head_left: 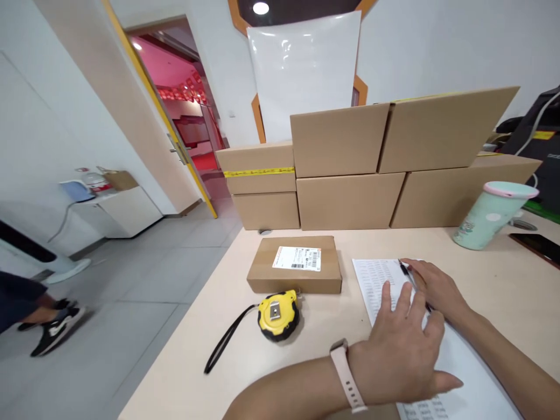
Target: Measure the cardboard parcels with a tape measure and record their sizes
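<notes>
The printed sheet of paper (pixel 472 379) lies on the pale tabletop (pixel 332 344), to the right of centre, its far edge near the middle of the table and its lower part running out of view. Over its upper right side the right hand (pixel 437 289) holds a pen (pixel 403 269) at a slant, fingers closed around it; which end of the pen meets the paper is too small to tell. The left hand (pixel 398 350), wearing a watch (pixel 347 376), is spread wide over the sheet with nothing in its grasp; whether its palm presses down I cannot tell. Good handling here probably means a light, flat left hand bracing the page, set clear of the printed rows and the pen's path, with the right wrist supported so strokes stay small and legible. Left of the sheet sit a yellow tape measure (pixel 280 315) with a black strap (pixel 227 344) and, just beyond it, a small cardboard box (pixel 295 284) bearing 1 white label (pixel 297 258), face up and easily read from the seat. Farther out stand stacked cartons (pixel 350 201), a mint tumbler (pixel 492 219) and a phone (pixel 540 248).
</notes>
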The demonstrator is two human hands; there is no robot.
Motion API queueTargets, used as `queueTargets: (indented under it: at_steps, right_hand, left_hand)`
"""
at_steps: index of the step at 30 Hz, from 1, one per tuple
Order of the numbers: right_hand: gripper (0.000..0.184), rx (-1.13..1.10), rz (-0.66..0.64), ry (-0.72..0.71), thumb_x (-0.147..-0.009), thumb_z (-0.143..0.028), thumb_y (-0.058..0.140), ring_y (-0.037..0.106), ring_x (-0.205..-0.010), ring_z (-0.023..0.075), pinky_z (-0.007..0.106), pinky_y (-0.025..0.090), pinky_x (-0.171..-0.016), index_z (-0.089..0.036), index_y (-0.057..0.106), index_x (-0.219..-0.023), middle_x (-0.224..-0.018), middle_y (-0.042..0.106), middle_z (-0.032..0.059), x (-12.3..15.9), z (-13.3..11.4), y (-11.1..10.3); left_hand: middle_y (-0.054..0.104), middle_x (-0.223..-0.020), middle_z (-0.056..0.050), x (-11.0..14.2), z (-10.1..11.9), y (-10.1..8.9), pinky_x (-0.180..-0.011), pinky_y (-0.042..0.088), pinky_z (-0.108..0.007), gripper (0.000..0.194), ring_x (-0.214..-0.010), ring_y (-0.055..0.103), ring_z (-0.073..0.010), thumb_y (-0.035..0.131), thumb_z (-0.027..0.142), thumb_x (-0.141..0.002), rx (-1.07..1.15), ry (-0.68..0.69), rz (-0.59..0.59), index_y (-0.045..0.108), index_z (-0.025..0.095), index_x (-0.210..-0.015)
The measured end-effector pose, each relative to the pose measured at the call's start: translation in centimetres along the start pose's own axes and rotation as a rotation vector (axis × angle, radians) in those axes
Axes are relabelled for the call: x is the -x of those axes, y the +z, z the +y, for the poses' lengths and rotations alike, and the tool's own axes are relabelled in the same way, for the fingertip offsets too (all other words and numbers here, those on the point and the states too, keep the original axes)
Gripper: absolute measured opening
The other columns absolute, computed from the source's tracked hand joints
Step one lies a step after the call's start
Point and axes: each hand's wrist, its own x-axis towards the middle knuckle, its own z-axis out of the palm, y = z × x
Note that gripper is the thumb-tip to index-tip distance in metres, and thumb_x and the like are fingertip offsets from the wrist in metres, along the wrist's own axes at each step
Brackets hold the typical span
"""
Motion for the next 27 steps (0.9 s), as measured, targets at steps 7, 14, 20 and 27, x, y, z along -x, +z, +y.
queueTargets:
  at_steps: [7,14,20,27]
  right_hand:
    - [0.042,-0.049,-0.032,0.066,-0.088,-0.034,0.035,0.062,-0.101,0.0287,0.043,0.049,-0.080,-0.020,0.055,-0.123,-0.115,0.065,0.0106,0.1,-0.3,-1.7]
    - [0.038,-0.131,0.042,-0.079,-0.089,-0.041,0.041,0.062,-0.099,0.0272,0.042,0.050,-0.078,-0.024,0.057,-0.119,-0.117,0.065,0.0075,2.5,-4.5,-6.5]
    - [0.030,-0.291,-0.029,-0.314,-0.093,-0.033,0.043,0.056,-0.110,0.0251,0.041,0.048,-0.090,-0.023,0.057,-0.117,-0.116,0.064,0.0082,11.0,-11.9,-6.4]
    - [0.028,-0.388,0.014,-0.310,-0.094,-0.023,0.043,0.054,-0.113,0.0235,0.042,0.047,-0.094,-0.023,0.058,-0.118,-0.119,0.062,0.0095,19.0,-15.9,-3.4]
  left_hand:
    - [0.039,-0.144,-0.018,7.7,0.2,-4.6,-0.114,0.018,-0.055,0.057,-0.140,0.021,-0.0337,0.057,0.051,-0.082,0.265,-0.181,-0.036,0.044,0.015,-0.125]
    - [0.044,-0.134,-0.018,18.4,-5.8,-4.3,-0.105,0.035,-0.056,0.056,-0.127,0.041,-0.0326,0.063,0.035,-0.079,0.116,-0.798,0.322,0.035,0.019,-0.126]
    - [0.030,-0.145,-0.025,22.3,-6.3,-2.3,-0.105,0.033,-0.057,0.087,-0.134,0.032,-0.0368,0.060,0.047,-0.079,0.132,-0.865,0.286,0.012,0.013,-0.143]
    - [0.029,-0.148,-0.021,22.9,-6.0,-0.9,-0.107,0.027,-0.059,0.087,-0.134,0.031,-0.0374,0.058,0.051,-0.079,0.163,-0.823,0.272,0.014,0.016,-0.145]
